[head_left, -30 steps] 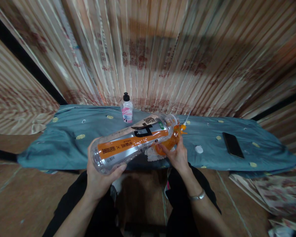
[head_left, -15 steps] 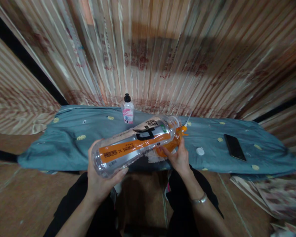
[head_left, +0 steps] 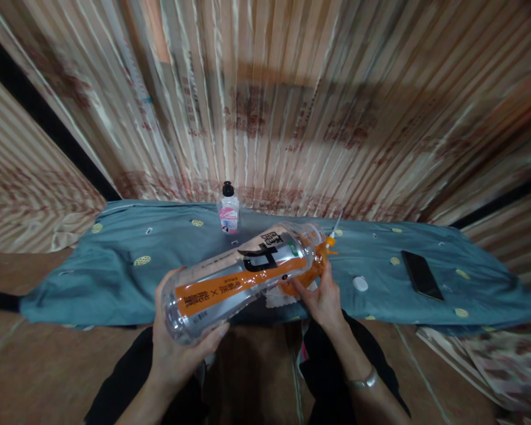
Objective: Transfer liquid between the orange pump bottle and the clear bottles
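Note:
My left hand (head_left: 181, 348) is wrapped round the base of a large clear plastic bottle (head_left: 239, 277) with an orange and silver label. The bottle lies tilted across my view, its neck pointing right and slightly up. Beyond its neck, my right hand (head_left: 323, 295) closes on an orange see-through container (head_left: 307, 274), partly hidden behind the bottle. Orange and white parts and a thin pale stick show at the container's top. Under it lies a crumpled whitish cloth or tissue (head_left: 283, 297). Whether the bottle's mouth touches the container, I cannot tell.
A small bottle with a black cap (head_left: 229, 209) stands at the back of the teal cloth-covered surface (head_left: 128, 283). To the right lie a round white cap (head_left: 360, 283) and a black phone (head_left: 422, 274). A pleated curtain (head_left: 274, 106) hangs behind; dark poles flank it.
The whole scene sits slightly lower in view as my head tilts up. The bottle stays in my left hand and the orange container in my right, with little other movement.

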